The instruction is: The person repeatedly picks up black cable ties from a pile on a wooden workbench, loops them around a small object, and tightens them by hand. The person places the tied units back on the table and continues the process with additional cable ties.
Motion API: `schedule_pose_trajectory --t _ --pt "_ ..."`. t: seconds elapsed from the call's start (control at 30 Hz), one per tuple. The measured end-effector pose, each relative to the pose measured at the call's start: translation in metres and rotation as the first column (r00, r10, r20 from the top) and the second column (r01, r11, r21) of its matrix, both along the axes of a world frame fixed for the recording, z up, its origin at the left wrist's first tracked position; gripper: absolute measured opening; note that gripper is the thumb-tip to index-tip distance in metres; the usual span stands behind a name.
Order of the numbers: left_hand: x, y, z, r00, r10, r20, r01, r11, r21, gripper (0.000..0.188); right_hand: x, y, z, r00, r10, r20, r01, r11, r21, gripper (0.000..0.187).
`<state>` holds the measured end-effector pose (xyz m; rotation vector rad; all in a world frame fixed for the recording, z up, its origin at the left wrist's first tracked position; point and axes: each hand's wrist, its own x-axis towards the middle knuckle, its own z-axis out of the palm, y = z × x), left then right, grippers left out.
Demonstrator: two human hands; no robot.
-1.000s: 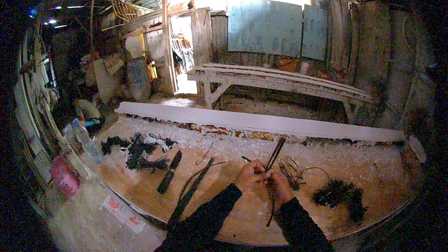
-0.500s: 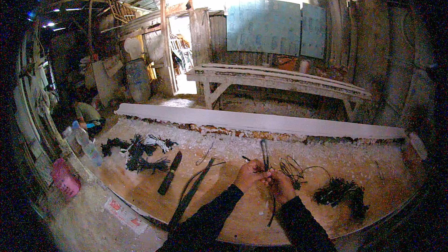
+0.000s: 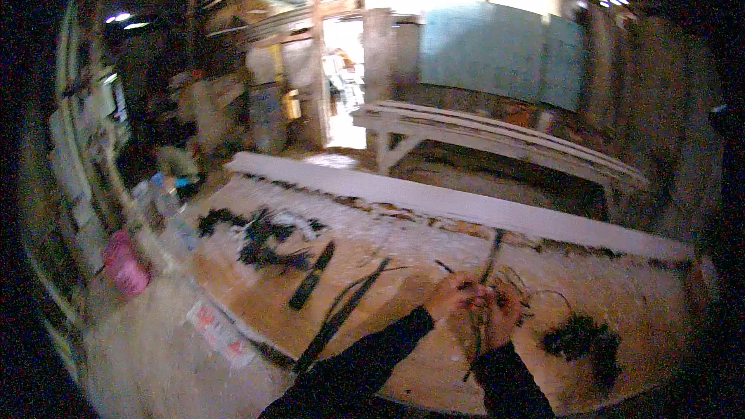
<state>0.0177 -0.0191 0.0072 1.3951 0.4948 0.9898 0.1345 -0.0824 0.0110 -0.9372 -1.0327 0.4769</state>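
Observation:
My left hand [image 3: 450,299] and my right hand [image 3: 503,320] are close together above the wooden tabletop [image 3: 419,357], fingers closed on a dark cord [image 3: 491,256]. The cord sticks up beyond my hands, and a tail hangs below them. Motion blur hides how the fingers meet. A short dark stick-like piece [image 3: 444,266] shows just past my left hand; whether I hold it is unclear. Thin looped cord [image 3: 552,295] lies beside my right hand. A heap of black cords [image 3: 582,345] rests farther right.
Left on the tabletop are a pile of black and white cords [image 3: 268,237], a dark flat bundle [image 3: 312,275] and long dark strips [image 3: 345,314]. A pale beam [image 3: 434,202] borders the far side. A pink basket [image 3: 126,264] and a crouching person [image 3: 178,163] are at left.
The view has swung left, so the scene sits farther right and looks blurred. Both hands still grip the cord, whose upper part now leans right.

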Motion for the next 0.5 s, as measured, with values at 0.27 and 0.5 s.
schedule_pose_trajectory --t 0.27,0.5 --pt "0.019 0.023 -0.016 0.995 -0.028 0.099 0.013 0.989 0.149 0.013 -0.005 -0.005 0.021 0.883 0.287 -0.371 -0.303 0.953 0.016 0.014" --pt "0.02 0.027 -0.021 0.933 -0.219 0.285 0.282 0.938 -0.203 0.029 -0.01 -0.004 0.036 0.923 0.278 -0.267 -0.319 0.94 -0.123 0.016"
